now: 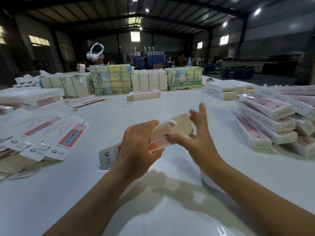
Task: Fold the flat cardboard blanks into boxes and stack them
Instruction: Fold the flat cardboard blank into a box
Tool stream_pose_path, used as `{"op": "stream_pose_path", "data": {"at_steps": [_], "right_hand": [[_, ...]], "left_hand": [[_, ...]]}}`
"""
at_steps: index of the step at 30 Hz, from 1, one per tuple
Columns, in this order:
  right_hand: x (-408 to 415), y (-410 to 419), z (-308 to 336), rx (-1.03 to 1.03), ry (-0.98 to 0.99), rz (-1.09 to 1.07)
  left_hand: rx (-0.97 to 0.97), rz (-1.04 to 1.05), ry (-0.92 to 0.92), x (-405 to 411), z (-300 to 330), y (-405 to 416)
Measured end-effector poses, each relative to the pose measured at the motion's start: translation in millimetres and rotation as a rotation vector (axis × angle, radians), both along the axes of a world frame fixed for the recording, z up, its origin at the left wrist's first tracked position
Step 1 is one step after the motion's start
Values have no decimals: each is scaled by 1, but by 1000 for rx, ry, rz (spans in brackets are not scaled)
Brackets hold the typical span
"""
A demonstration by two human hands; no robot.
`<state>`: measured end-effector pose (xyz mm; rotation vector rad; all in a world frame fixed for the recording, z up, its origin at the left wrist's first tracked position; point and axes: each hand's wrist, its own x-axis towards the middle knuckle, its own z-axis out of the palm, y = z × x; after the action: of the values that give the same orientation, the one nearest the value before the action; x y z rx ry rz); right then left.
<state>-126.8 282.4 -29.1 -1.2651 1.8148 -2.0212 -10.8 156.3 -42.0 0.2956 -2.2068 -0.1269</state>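
A white and pink cardboard box blank (162, 133), partly folded into a long box, hangs over the white table (153, 210). My left hand (139, 147) grips its middle from the left, fingers curled over the top. My right hand (197, 132) is at the box's far end, fingers straight and spread, blurred, thumb touching the pink face. The tan end flap (183, 123) stands out behind those fingers. Flat blanks (49, 133) lie fanned out at the left. Folded boxes (265, 123) are stacked at the right.
Wrapped bundles (110, 79) line the table's far side, and a person with a white headset (95, 51) stands behind them. Rubber bands (127, 104) lie mid-table. A small pile of blanks (144, 95) sits beyond them. More blanks (30, 97) are at the far left.
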Motion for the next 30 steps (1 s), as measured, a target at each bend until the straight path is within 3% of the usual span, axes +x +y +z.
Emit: {"op": "stream_pose_path", "data": {"at_steps": [2, 4, 10, 17, 21, 24, 26, 30], "right_hand": [[-3, -1, 0, -52, -380, 341], [-4, -3, -1, -53, -385, 372], [14, -1, -12, 9, 271, -101], [23, -3, -19, 132, 580, -287], [27, -3, -21, 135, 437, -137], [29, -4, -25, 248, 488, -80], [30, -4, -20, 244, 352, 25], [20, -2, -10, 29, -61, 145]], "left_hand": [[-24, -7, -7, 0, 0, 2], [-35, -7, -18, 0, 0, 2], [-70, -8, -29, -1, 0, 6], [-229, 135, -18, -4, 4, 14], [-233, 150, -23, -7, 1, 20], [-208, 137, -31, -5, 0, 19], [-179, 135, -28, -3, 1, 16], [-135, 122, -29, 1, 3, 11]]}}
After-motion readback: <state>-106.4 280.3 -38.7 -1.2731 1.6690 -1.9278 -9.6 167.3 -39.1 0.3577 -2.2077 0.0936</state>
